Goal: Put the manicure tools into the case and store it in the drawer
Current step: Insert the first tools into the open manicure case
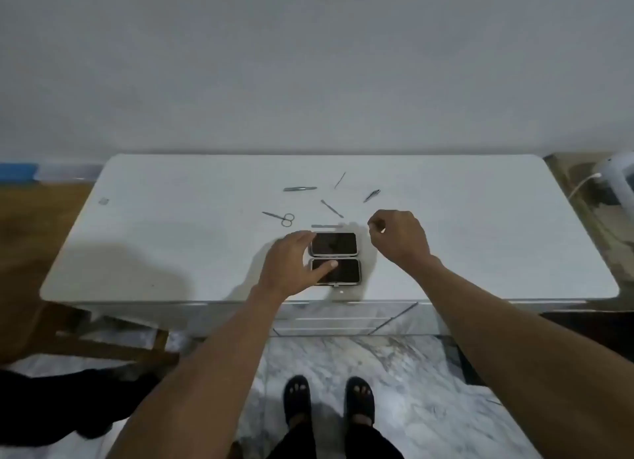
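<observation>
A black manicure case (339,258) lies open flat near the front edge of the white table (171,225), both halves dark inside. My left hand (291,265) holds its left side, fingers along the far half and thumb pressed on the near half. My right hand (399,237) hovers just right of the case with fingers curled; nothing shows in it. Behind the case lie small scissors (279,217), tweezers (299,188), a nail file (326,225), a thin pick (339,180), a cuticle pusher (331,208) and nail clippers (372,195).
A drawer front (343,318) runs under the table's front edge. A wooden chair (103,331) stands at the left. A white appliance with a cable (614,181) sits at the far right. My feet in black sandals (326,400) stand on the marble floor.
</observation>
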Demonstrator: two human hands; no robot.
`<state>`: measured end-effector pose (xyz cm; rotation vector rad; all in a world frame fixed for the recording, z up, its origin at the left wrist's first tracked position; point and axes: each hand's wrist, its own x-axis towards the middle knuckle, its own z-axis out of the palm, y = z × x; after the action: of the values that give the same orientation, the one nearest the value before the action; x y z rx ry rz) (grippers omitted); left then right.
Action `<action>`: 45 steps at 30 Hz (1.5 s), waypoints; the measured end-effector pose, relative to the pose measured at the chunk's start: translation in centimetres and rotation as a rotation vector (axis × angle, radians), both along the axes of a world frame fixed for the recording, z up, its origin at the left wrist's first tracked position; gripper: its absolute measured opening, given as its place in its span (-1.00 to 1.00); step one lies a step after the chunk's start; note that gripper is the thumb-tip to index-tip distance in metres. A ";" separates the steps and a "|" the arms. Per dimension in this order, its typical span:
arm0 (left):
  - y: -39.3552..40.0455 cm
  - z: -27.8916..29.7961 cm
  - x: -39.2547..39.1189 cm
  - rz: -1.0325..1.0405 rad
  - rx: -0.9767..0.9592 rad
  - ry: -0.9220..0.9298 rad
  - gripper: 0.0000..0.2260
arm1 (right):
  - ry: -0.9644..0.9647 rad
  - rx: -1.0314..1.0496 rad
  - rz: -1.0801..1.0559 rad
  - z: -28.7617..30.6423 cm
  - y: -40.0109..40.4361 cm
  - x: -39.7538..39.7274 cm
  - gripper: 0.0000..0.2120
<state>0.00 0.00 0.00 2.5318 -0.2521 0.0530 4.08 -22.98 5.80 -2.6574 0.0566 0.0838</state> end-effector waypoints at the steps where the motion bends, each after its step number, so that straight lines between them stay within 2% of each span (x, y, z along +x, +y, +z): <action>1: 0.2 -0.9 0.2 -0.027 0.006 0.000 -0.18 | 0.004 0.005 -0.013 -0.4 -0.1 0.3 -0.82; 5: 0.4 -2.8 0.2 -0.066 0.086 0.069 0.10 | 0.057 0.002 -0.050 -1.7 -0.4 1.5 -0.82; 8: 0.7 -4.1 0.7 -0.106 0.116 0.064 0.18 | 0.062 0.020 -0.071 -2.5 -0.7 2.7 -0.81; 14: 0.9 -4.9 1.4 -0.166 0.231 0.042 0.20 | 0.055 0.051 -0.111 -3.9 -1.1 5.9 -0.76; 24: 0.8 -4.9 1.6 -0.179 0.264 0.060 0.23 | -0.012 -0.036 -0.112 -5.7 -1.8 11.2 -0.65; 29: 0.9 -5.0 1.7 -0.179 0.253 0.065 0.22 | 0.028 -0.101 -0.029 -6.3 -1.9 12.1 -0.71; 37: 0.8 -5.1 1.7 -0.172 0.265 0.045 0.24 | 0.003 -0.161 -0.006 -6.3 -1.7 11.4 -0.86; 40: 0.8 -5.2 1.7 -0.169 0.258 0.032 0.24 | 0.012 -0.064 -0.051 -5.5 -1.4 10.6 -0.90; 45: 0.9 -5.4 1.6 -0.172 0.240 0.003 0.23 | 0.053 0.299 -0.082 -4.2 -0.4 8.6 -0.92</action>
<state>1.59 0.90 -5.37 2.7358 -0.5002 -0.0516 12.68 -23.41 1.64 -2.3511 0.1572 0.1258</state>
